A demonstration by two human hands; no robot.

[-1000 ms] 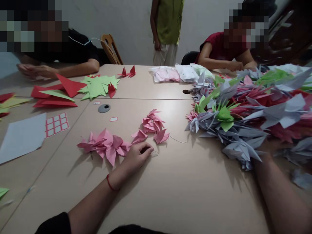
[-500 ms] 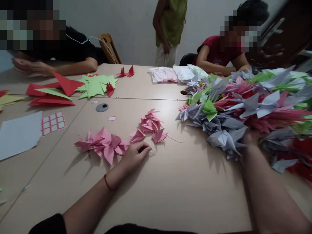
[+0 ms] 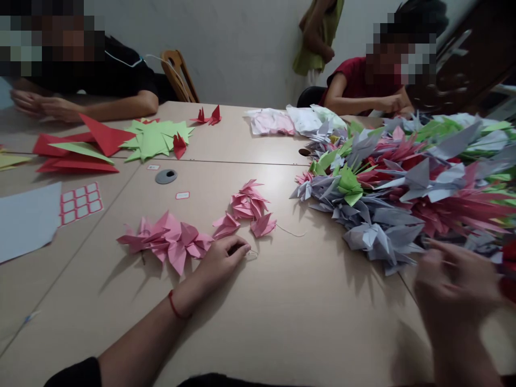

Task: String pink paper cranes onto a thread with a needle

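My left hand (image 3: 223, 259) rests on the table with thumb and fingertips pinched together on a thin white string (image 3: 253, 254), a small loop of which pokes out. Beside that wrist lies a cluster of pink folded paper cranes (image 3: 174, 241), and several more pink cranes (image 3: 246, 202) sit just beyond the fingers. A further length of white string trails from them to the right. My right hand (image 3: 455, 285) is raised at the near edge of a big heap of paper cranes (image 3: 371, 236), by the grey ones. Its fingers are curled in; whatever they grip is blurred.
Red paper (image 3: 86, 148) and green paper (image 3: 155, 137) lie at the left, near a white sheet (image 3: 28, 220) and a label sheet (image 3: 80, 204). Plastic packets (image 3: 270, 123) lie at the back. Two people sit across the table; another stands by the wall.
My right hand has drawn back from within the crane heap toward me and now shows with curled fingers. My left hand stays put. The standing person has moved right.
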